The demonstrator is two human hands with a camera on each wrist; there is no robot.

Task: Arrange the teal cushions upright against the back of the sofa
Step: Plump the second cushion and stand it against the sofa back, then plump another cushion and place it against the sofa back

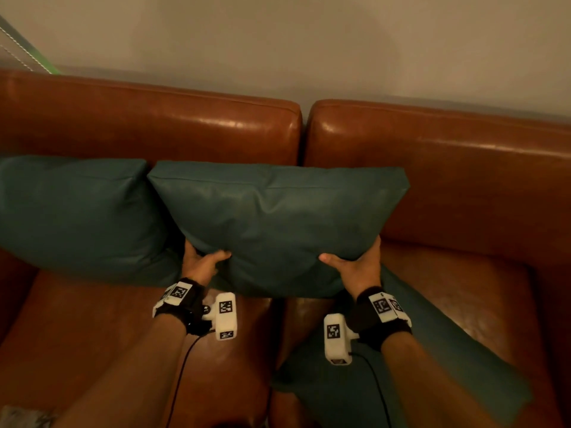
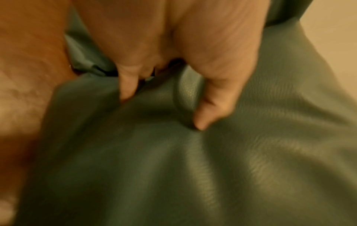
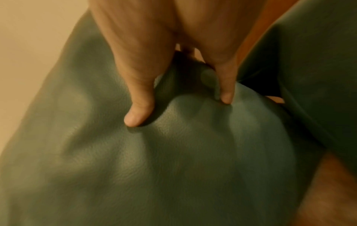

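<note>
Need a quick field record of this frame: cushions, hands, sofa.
held: middle teal leather cushion, lower edge gripped by both hands
left hand: grip on its lower left
right hand: grip on its lower right
placed: left teal leather cushion, upright against backrest
pending: third teal cushion, flat on seat
base: brown leather sofa

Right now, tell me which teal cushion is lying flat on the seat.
The right cushion, flat on the seat below the right hand. The left cushion leans upright; both hands grip the middle cushion.
</note>
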